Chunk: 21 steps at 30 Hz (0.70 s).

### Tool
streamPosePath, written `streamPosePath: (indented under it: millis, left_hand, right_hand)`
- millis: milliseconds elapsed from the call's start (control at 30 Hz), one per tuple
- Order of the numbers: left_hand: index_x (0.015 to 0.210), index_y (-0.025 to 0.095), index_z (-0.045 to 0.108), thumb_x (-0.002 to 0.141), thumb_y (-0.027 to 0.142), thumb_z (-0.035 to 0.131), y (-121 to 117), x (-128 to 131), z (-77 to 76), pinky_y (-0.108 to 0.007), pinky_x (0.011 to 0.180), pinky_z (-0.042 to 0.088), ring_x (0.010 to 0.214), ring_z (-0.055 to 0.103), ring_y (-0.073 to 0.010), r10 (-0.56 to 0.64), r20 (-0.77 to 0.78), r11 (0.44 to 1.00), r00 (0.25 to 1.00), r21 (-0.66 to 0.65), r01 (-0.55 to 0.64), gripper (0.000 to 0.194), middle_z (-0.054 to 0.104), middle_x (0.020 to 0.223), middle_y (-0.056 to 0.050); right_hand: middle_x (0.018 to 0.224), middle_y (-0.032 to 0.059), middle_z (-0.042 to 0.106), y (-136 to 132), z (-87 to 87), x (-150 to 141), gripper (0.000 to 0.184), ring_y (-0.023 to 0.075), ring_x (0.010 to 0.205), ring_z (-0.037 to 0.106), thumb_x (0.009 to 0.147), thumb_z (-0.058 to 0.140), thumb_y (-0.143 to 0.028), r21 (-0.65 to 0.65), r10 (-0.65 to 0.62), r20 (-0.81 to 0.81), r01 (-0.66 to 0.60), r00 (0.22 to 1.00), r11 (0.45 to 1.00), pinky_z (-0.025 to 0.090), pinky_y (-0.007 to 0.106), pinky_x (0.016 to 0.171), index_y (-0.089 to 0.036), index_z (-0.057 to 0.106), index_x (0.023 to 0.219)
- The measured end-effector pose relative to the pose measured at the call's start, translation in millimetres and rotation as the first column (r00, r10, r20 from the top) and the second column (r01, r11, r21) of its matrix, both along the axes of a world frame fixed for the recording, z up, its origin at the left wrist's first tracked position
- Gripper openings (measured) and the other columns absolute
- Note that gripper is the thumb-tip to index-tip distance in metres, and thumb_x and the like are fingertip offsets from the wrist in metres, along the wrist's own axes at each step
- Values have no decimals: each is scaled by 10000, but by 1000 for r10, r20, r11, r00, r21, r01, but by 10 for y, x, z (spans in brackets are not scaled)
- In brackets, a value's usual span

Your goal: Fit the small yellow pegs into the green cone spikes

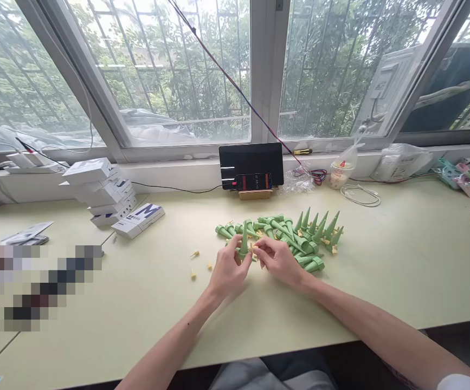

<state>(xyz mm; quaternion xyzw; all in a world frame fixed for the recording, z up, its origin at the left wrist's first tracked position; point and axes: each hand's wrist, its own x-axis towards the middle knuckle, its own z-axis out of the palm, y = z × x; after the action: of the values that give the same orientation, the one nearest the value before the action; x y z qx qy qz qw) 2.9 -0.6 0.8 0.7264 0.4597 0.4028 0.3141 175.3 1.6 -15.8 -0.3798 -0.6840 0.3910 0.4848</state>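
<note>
Windows (169, 70) back the pale table (137, 314); the left hand (227, 266) grips a green spike (244, 239), point up; the right hand (277, 260) pinches a yellow piece (251, 247) just right of it.

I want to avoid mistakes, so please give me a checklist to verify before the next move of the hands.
1. Left hand holds a green spike, tip up: ok.
2. Right hand pinches a small yellow piece close beside the spike: ok.
3. Yellow piece fully joined to the spike: cannot tell; too small and partly covered by fingers.
4. Loose yellow pieces lie near the left hand, on its left: ok.
5. Standing green spikes well separated from the lying green spikes: not ok; the groups crowd together.
</note>
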Motion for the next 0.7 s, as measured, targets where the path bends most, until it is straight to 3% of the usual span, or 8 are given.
streamPosePath:
  millis: [133, 333, 433, 700]
  left_hand:
    - [1064, 216, 547, 884, 313, 564, 2, -3, -14, -214, 448, 324, 468, 423, -60, 1, -1, 1000, 1000, -9, -1, 205, 668, 946, -27]
    - [1069, 218, 556, 877, 316, 567, -1, 5, -1, -216, 450, 333, 465, 416, -59, 12, 1, 1000, 1000, 13, -12, 216, 678, 973, -37]
    - [1065, 220, 555, 883, 319, 561, -5, 5, 5, -217, 448, 336, 467, 416, -61, 8, 0, 1000, 1000, 6, -8, 208, 678, 982, -37]
    - [1065, 230, 540, 873, 310, 567, 9, -13, -35, -211, 463, 343, 468, 408, -59, 4, -9, 1000, 1000, 2, -4, 209, 652, 961, -21]
  right_hand:
    - [580, -22, 556, 1, 7, 11, 336, 127, 490, 543, 974, 527, -483, 9, -20, 53, 20, 998, 1000, 463, 264, 513, -188, 625, 845]
    - [771, 28, 629, 6, 0, 0, 275, 157, 623, 600, 935, 599, -464, 32, -16, 9, 16, 1000, 999, 526, 290, 568, -196, 632, 982]
    - [800, 41, 633, 5, 8, -2, 273, 164, 640, 602, 932, 601, -468, 24, -11, 14, 10, 1000, 1000, 522, 293, 556, -197, 626, 960]
    - [588, -13, 534, 5, 26, 28, 378, 138, 508, 493, 987, 480, -513, 47, -39, 126, 34, 991, 998, 424, 277, 514, -201, 598, 810]
